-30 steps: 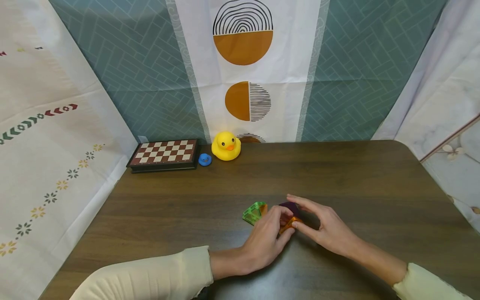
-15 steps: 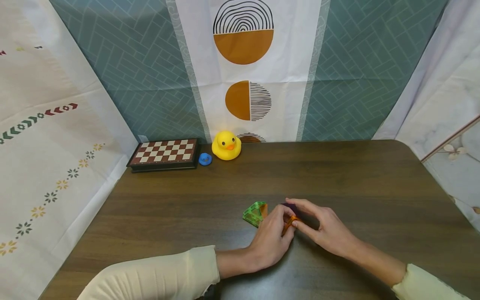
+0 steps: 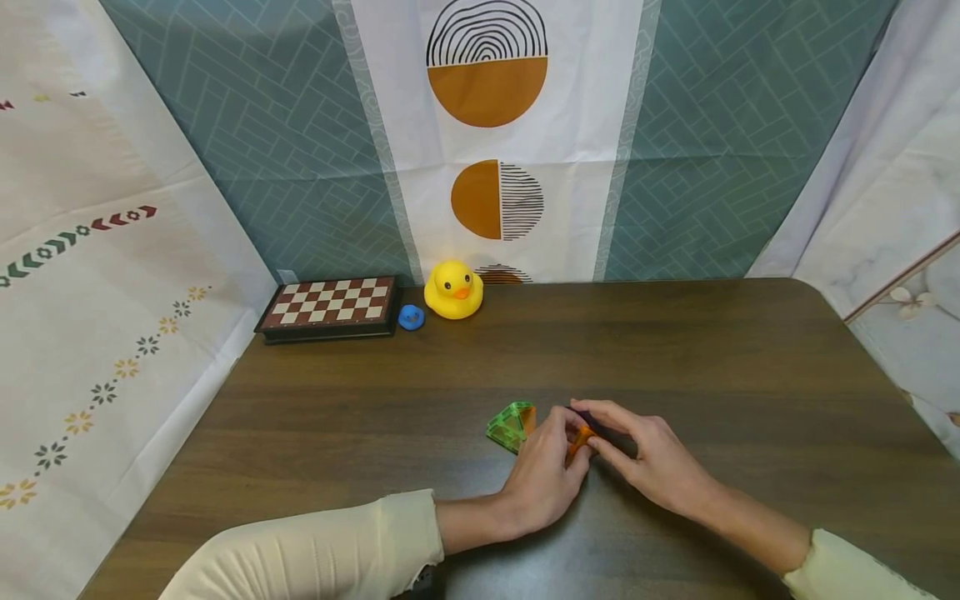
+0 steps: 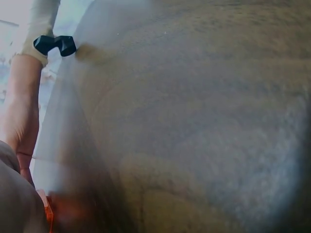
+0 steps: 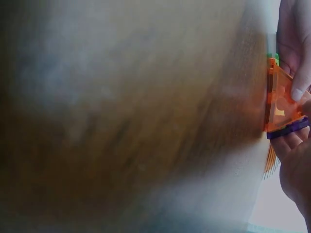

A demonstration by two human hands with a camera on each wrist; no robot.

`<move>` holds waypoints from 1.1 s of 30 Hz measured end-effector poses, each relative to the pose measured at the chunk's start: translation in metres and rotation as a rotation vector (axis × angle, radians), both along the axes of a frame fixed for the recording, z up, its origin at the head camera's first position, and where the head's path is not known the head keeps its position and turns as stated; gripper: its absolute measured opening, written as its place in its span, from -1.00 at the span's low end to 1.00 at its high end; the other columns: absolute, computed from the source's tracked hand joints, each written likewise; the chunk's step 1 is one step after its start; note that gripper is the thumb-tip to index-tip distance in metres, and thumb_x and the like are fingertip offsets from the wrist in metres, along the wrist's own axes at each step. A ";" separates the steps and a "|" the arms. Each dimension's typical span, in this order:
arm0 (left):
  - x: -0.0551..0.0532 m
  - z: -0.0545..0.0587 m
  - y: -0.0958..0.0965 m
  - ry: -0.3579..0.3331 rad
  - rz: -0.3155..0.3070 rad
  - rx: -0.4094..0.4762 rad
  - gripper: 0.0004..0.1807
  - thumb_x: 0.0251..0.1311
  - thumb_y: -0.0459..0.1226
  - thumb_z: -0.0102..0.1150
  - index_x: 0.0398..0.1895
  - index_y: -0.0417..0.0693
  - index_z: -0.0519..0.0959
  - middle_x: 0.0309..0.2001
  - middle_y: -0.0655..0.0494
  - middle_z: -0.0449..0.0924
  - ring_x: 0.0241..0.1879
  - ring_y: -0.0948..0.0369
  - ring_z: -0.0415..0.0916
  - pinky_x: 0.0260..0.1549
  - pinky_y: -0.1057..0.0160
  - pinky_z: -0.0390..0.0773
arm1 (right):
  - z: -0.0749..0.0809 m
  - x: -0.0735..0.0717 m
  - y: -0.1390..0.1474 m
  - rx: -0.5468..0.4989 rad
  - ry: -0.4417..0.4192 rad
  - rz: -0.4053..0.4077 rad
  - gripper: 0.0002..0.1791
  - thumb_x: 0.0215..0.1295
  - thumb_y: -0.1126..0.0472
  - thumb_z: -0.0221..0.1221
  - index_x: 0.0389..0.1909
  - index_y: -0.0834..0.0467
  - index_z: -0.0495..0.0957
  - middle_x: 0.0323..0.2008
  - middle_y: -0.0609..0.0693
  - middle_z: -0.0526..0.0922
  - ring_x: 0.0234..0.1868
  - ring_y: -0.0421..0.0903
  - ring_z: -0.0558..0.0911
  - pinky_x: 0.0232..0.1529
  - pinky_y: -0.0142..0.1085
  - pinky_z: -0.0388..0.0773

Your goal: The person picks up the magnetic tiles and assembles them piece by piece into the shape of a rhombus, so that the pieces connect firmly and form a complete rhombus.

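In the head view, a translucent orange magnetic tile (image 3: 580, 440) is between the two hands, just over the table. My left hand (image 3: 542, 477) holds it with thumb and curled fingers, and the fingers hide part of it. From the other side my right hand (image 3: 651, 450) pinches the orange tile, its thumb on the near edge and its fingers reaching round the far side. A dark purple tile (image 5: 287, 129) borders the orange one in the right wrist view. Just left of the hands, a green magnetic-tile shape (image 3: 508, 427) with an orange face sits on the table.
Along the back edge of the brown table (image 3: 690, 350) are a checkered board box (image 3: 330, 308), a small blue duck (image 3: 411, 317) and a larger yellow duck (image 3: 453, 290). Patterned cloths hang behind and at both sides.
My left hand has shifted slightly to the right, closer to my right hand. The orange tile has tilted steeper between them, and less of the purple tile shows. The green shape has stayed put.
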State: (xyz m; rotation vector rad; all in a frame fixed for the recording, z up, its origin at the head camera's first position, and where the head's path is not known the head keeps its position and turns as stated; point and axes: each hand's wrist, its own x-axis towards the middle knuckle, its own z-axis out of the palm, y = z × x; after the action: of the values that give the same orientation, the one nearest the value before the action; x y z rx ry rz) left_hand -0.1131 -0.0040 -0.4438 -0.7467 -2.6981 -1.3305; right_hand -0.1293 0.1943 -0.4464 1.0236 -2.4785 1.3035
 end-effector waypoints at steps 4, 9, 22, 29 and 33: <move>0.001 0.001 0.001 -0.036 0.017 0.005 -0.74 0.47 -0.34 0.30 0.08 -0.10 0.44 -0.07 0.05 0.65 -0.23 0.38 0.50 -0.28 0.45 0.52 | 0.000 0.001 -0.001 0.007 0.002 -0.013 -0.38 0.28 0.54 0.39 0.36 0.22 0.55 0.27 0.09 0.68 0.19 0.00 0.72 0.13 -0.27 0.67; 0.001 0.000 0.002 -0.077 0.044 0.005 -0.73 0.47 -0.32 0.31 0.09 -0.09 0.45 -0.03 0.04 0.66 -0.09 0.29 0.58 -0.15 0.37 0.59 | 0.000 0.001 -0.002 0.002 0.021 -0.025 -0.39 0.26 0.55 0.39 0.34 0.23 0.57 0.25 0.04 0.70 0.16 0.00 0.73 0.11 -0.31 0.67; 0.004 0.001 0.003 -0.108 0.067 -0.004 -0.70 0.47 -0.32 0.31 0.12 -0.07 0.44 0.02 0.05 0.64 -0.01 0.23 0.57 -0.05 0.26 0.60 | 0.003 0.003 -0.005 0.008 0.038 -0.038 -0.40 0.26 0.57 0.38 0.31 0.19 0.59 0.23 0.02 0.72 0.15 -0.01 0.74 0.12 -0.37 0.64; 0.008 0.004 0.001 -0.112 0.059 0.018 -0.62 0.42 -0.34 0.33 0.19 -0.16 0.43 0.04 -0.02 0.62 -0.02 0.18 0.56 -0.03 0.19 0.61 | 0.004 0.003 -0.005 0.020 0.036 -0.054 -0.40 0.28 0.58 0.35 0.31 0.14 0.60 0.20 0.03 0.73 0.13 -0.01 0.74 0.10 -0.39 0.65; 0.011 0.007 0.001 -0.165 0.061 0.026 -0.57 0.43 -0.33 0.32 0.26 -0.16 0.42 0.13 -0.04 0.59 0.06 0.15 0.55 0.05 0.14 0.61 | 0.004 0.003 -0.005 0.022 0.039 -0.058 -0.40 0.28 0.59 0.35 0.31 0.14 0.60 0.18 0.02 0.74 0.13 -0.02 0.74 0.07 -0.31 0.69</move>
State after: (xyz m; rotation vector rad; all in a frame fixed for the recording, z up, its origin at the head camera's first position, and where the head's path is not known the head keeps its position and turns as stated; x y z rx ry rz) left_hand -0.1023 -0.0031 -0.4364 -0.5720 -2.7962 -1.4706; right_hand -0.1265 0.1888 -0.4420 0.9658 -2.4796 1.2296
